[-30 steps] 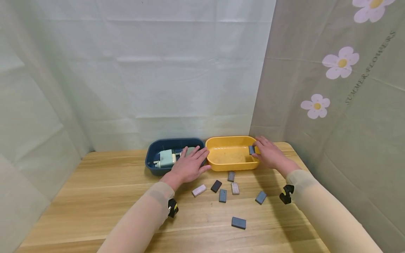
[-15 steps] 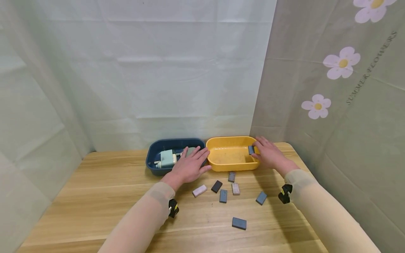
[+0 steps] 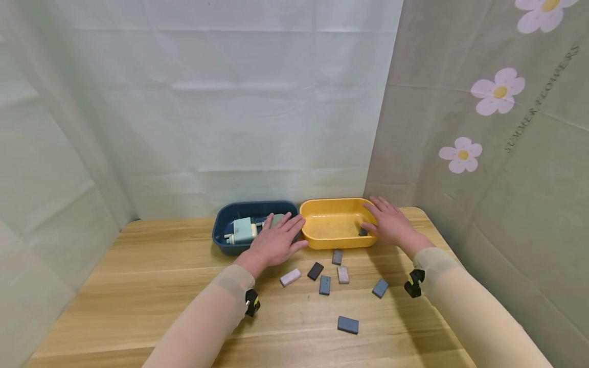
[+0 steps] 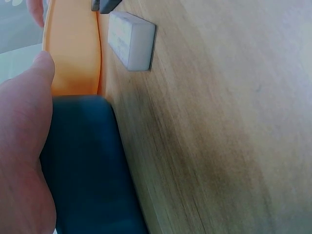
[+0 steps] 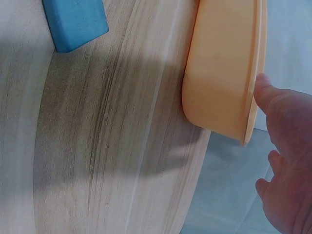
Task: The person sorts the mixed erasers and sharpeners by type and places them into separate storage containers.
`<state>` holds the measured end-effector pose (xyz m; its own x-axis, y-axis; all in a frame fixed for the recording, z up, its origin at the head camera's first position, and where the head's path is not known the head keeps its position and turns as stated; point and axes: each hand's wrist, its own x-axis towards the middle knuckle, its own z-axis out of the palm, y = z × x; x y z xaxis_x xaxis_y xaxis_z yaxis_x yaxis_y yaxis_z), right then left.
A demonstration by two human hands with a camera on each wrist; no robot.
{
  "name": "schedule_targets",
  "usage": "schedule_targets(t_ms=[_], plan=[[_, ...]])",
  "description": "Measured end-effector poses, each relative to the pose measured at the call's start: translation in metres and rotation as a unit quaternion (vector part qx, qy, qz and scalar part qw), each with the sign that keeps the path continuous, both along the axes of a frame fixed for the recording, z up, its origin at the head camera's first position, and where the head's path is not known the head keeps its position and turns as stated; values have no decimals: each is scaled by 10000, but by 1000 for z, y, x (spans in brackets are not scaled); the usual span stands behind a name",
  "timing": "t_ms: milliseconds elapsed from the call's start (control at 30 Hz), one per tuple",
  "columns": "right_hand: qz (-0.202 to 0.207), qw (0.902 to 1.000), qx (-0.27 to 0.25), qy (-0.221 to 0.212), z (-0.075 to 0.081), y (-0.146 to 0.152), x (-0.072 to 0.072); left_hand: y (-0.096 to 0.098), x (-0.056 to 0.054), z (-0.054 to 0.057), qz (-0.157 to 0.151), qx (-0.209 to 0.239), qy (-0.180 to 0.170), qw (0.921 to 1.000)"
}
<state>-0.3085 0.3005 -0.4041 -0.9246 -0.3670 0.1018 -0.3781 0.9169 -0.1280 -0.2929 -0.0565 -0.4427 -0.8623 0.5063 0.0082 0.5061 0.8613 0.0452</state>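
Observation:
My right hand (image 3: 388,220) hangs over the right end of a yellow plastic bin (image 3: 329,225), its fingers spread and holding nothing. Just below the thumb, a small dark block (image 3: 363,231) lies in the bin, partly hidden by the hand. My left hand (image 3: 273,240) lies with fingers extended over a navy blue bin (image 3: 227,249), the fingertips reaching the yellow bin's left end. Inside the blue bin is a pale teal and cream object (image 3: 244,230) of unclear kind; another greenish item (image 3: 277,220) is half covered by the left fingers.
Small rectangular blocks lie loose on the wooden table (image 3: 161,286): whitish ones (image 3: 290,277), a black one (image 3: 315,271), and several grey-blue ones, including one (image 3: 347,324) nearest the front. Hanging cloth (image 3: 257,128) stands behind the bins, with a flowered cloth (image 3: 506,204) to the right.
My right fingers have opened and let go of the grey-blue block, which has dropped into the yellow bin. The left hand stays in place.

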Motion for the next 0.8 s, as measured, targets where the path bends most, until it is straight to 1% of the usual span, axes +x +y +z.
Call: schedule_targets(t_ms=[200,367,533,667,800], plan=[[2,10000,49,62,2,0,5,0,0,0,-3,-34,8,10000],[79,9998,58,155,6,0,13,0,-2,-1,-26,-40,38,10000],[193,9995,41,237,5,2,22,-1,-3,-1,-73,10,60,10000],[297,9987,121,395,4,1,27,-1,-2,-2,-41,-17,46,10000],[327,9982,247,448,5,1,34,-1,-1,-2,-35,52,25,10000]])
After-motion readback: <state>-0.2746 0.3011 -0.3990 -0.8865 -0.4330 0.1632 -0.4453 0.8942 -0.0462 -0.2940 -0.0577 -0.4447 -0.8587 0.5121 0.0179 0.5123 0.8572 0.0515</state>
